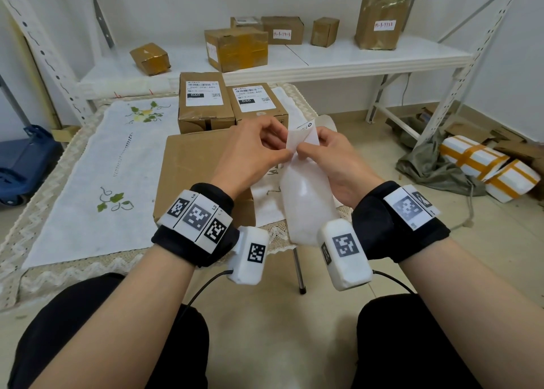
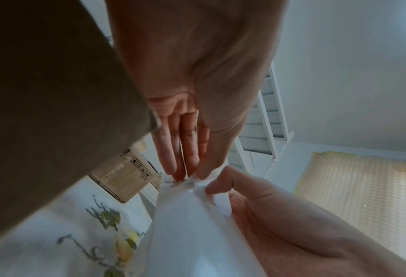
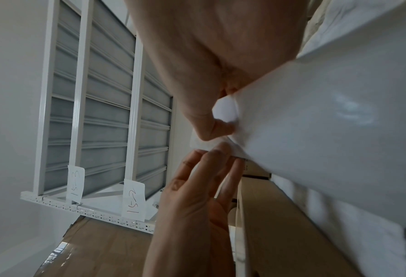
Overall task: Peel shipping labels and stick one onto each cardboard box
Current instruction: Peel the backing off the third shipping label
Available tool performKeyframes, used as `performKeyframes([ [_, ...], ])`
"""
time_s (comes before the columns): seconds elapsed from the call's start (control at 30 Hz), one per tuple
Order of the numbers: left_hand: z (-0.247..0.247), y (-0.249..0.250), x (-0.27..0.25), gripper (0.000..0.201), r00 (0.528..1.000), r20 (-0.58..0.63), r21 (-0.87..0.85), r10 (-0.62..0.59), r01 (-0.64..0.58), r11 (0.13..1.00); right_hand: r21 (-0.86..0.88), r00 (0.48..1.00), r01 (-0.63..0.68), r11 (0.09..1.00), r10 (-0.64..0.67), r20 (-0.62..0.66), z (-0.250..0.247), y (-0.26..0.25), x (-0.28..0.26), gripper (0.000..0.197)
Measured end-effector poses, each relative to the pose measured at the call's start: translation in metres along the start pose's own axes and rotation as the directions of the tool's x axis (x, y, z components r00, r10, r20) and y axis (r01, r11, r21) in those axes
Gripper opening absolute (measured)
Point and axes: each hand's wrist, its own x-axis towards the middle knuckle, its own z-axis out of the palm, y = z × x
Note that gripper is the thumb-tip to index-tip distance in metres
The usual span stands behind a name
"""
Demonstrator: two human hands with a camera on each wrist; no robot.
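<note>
Both hands are raised over the table's right front and meet at one corner of a shipping label sheet. My left hand (image 1: 282,152) pinches the white label (image 1: 304,135), whose print faces away from me. My right hand (image 1: 303,153) pinches the glossy backing paper (image 1: 306,200), which hangs down toward my wrists. In the left wrist view the left fingers (image 2: 182,150) meet the right thumb (image 2: 220,181) above the backing paper (image 2: 192,224). A large plain cardboard box (image 1: 194,165) lies below my left hand. Behind it stand two labelled boxes (image 1: 204,100) (image 1: 257,103).
A white embroidered cloth (image 1: 97,165) covers the table. Behind it, a white shelf (image 1: 338,56) carries several brown boxes. On the floor at right lie white foam parcels with orange tape (image 1: 482,165) and a grey-green cloth. A blue object (image 1: 23,159) sits at far left.
</note>
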Motion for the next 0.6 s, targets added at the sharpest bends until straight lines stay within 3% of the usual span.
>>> performKeyframes([
  [0.3,0.0009,-0.0016,-0.0003,0.017,0.999,-0.015,-0.014,0.041,-0.041,0.999,0.008,1.0,-0.008,1.0,0.008,0.012,-0.0008,0.0006,-0.0005,0.04],
  [0.6,0.0031,-0.0009,0.001,0.009,0.996,-0.064,0.006,0.068,-0.067,0.998,-0.029,0.999,0.028,0.999,-0.029,-0.032,-0.0055,-0.0011,0.0006,0.033],
])
